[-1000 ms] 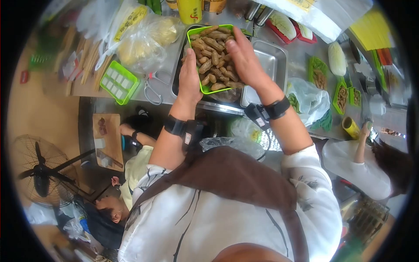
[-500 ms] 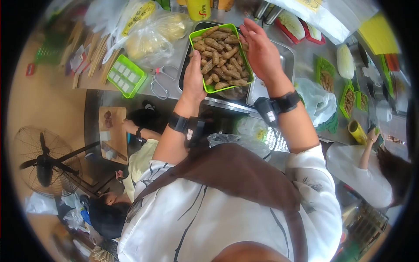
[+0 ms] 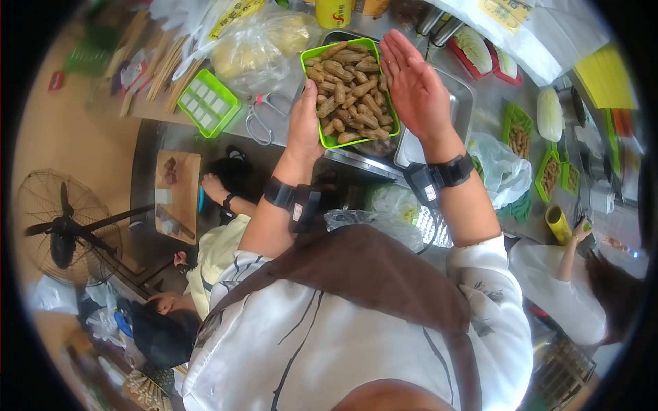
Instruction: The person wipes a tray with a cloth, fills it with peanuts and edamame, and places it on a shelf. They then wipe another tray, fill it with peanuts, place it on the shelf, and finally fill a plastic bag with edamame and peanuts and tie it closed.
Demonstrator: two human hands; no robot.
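Observation:
My left hand [image 3: 305,123] grips the near left edge of a green tray [image 3: 327,139] heaped with peanuts in their shells [image 3: 351,91], holding it up over a steel pan [image 3: 439,116]. My right hand [image 3: 413,85] is flat and open just right of the tray, fingers together and pointing away, with nothing in it. Black bands with small devices sit on both wrists.
A green lidded box [image 3: 208,103], scissors [image 3: 262,118] and plastic bags [image 3: 264,41] lie left on the counter. More green trays of peanuts [image 3: 519,135] are at the right. One person sits below left [image 3: 205,260], another at right [image 3: 569,267]. A fan [image 3: 62,229] stands left.
My right hand has lifted off the peanuts and opened flat beside the tray. The tray has stayed in my left hand, shifted slightly right and away.

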